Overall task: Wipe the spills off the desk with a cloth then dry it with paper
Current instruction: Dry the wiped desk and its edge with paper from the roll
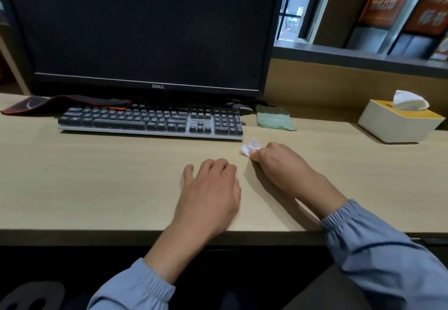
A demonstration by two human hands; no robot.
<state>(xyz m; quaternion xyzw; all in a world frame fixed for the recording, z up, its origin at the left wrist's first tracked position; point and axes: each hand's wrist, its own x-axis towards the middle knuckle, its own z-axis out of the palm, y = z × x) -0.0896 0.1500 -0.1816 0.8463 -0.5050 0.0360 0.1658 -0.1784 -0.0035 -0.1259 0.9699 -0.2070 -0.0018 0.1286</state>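
Note:
My right hand (278, 161) is closed around a crumpled white paper tissue (249, 149), which presses on the light wooden desk (97, 176) just in front of the keyboard's right end. My left hand (211, 188) rests flat on the desk beside it, fingers apart and holding nothing. A folded green striped cloth (275, 118) lies on the desk right of the keyboard, apart from both hands. No spill shows on the desk surface.
A black keyboard (150, 121) and a dark monitor (145, 30) stand at the back. A red and black mouse pad (36, 103) lies at the back left. A white and yellow tissue box (400, 123) sits at the right.

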